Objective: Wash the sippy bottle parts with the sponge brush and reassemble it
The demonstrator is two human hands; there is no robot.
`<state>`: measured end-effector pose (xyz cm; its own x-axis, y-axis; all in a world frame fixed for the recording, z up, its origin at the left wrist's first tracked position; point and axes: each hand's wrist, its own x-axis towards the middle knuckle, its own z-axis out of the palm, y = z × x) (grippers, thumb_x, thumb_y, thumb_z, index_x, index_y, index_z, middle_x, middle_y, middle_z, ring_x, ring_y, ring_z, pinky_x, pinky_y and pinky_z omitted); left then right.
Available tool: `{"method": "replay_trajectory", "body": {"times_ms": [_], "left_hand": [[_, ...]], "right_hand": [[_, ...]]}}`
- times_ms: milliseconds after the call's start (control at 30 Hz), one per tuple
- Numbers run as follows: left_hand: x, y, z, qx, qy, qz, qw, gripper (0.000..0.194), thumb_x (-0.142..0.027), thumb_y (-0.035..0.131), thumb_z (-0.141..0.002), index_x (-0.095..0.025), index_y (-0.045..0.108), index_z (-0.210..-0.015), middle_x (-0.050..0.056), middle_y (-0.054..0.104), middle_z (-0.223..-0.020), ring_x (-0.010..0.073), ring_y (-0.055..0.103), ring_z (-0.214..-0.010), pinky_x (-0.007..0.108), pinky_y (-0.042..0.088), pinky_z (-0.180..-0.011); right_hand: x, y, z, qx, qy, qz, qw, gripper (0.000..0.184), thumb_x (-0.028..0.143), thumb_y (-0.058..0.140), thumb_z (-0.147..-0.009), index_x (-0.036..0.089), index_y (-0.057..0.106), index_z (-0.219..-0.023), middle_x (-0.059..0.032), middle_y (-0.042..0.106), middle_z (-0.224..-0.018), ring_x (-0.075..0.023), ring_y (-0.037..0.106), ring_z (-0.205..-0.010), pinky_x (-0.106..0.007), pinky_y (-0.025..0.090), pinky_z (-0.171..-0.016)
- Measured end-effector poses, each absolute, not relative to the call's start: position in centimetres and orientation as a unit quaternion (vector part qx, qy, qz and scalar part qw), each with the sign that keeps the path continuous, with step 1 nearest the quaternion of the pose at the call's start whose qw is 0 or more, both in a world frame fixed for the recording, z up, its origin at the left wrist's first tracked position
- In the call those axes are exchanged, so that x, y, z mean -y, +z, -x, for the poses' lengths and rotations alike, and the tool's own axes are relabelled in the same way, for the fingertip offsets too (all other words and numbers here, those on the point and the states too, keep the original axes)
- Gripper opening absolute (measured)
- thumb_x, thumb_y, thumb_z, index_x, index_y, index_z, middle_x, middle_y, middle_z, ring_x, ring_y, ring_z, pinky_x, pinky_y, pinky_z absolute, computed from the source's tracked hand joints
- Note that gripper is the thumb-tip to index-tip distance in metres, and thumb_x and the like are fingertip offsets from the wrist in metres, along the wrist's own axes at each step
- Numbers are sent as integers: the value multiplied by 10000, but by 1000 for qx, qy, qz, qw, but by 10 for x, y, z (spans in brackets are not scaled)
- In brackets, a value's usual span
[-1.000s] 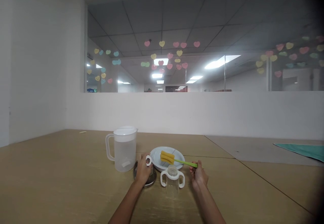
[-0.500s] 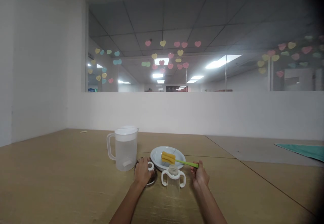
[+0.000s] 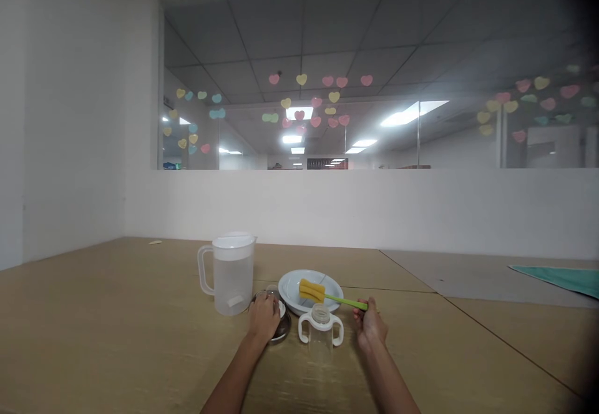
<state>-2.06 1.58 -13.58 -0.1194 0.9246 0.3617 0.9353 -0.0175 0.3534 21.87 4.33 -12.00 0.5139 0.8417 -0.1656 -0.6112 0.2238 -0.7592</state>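
My left hand rests with curled fingers over a small white and clear piece lying in a shallow metal dish. My right hand pinches the green handle of a bottle brush, whose yellow sponge head lies on a white plate. Between my hands stands a clear baby cup with two white handles and no lid.
A clear plastic pitcher with a white lid stands left of the plate. The things sit on a wooden table. A teal cloth lies at the far right. A low white wall with glass runs behind.
My left hand has lowered the small white piece from above the metal dish down into it. My right hand and the brush have stayed put.
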Motion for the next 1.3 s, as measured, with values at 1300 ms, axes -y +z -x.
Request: {"method": "replay_trajectory", "body": {"times_ms": [1300], "left_hand": [[-12, -130, 22, 662, -409, 620, 100, 163, -302, 482, -798, -179, 569, -736, 43, 586, -802, 194, 535, -843, 307, 367, -782]], "right_hand": [[-52, -127, -229, 87, 484, 406, 770, 150, 273, 545, -714, 181, 463, -629, 58, 490, -451, -71, 439, -342, -182, 363, -344]]}}
